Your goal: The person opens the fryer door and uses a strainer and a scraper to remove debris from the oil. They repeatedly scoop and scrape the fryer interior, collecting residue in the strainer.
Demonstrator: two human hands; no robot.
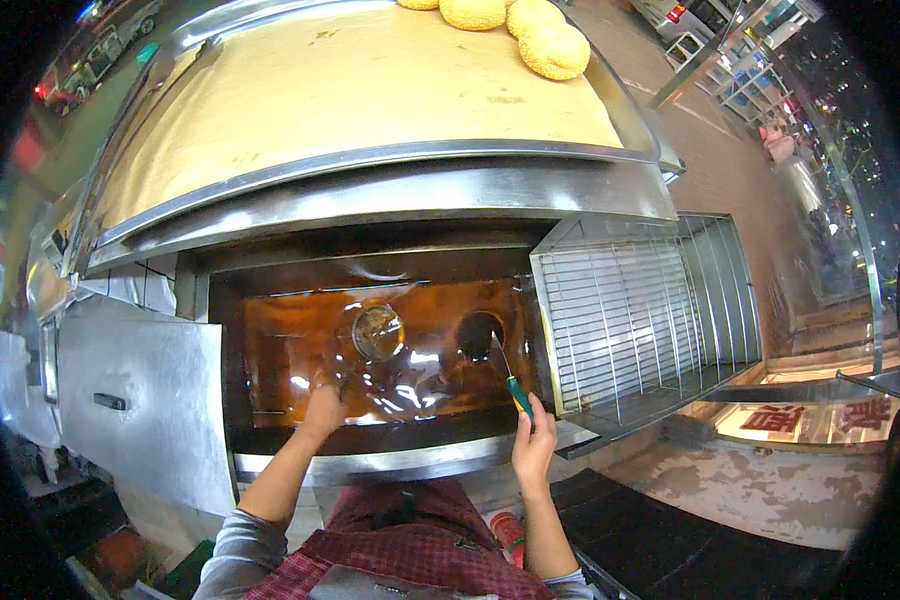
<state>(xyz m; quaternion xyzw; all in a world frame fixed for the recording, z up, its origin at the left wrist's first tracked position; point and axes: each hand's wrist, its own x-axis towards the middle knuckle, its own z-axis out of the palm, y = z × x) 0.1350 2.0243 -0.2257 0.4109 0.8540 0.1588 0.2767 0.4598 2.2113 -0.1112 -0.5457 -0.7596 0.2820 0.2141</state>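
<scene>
A fryer vat [457, 442] of brown oil lies before me. My left hand [325, 409] is over its near left part, fingers closed around what looks like the blurred handle of a round metal-rimmed scoop [379, 334]. The scoop rests at the oil's surface. In my right hand [534, 442], near the vat's right front corner, is a tool with a green and yellow handle [520, 397]. Its thin metal end points away from me over a dark round patch [480, 335]. I cannot tell whether that patch is an object or a shadow.
Beyond the vat, a metal tray [390, 154] lined with yellow sheeting holds several large sesame balls [555, 51]. Tongs [150, 105] lie along its left side. A wire rack [615, 322] adjoins the vat at right, a metal panel with a black handle [110, 401] at left.
</scene>
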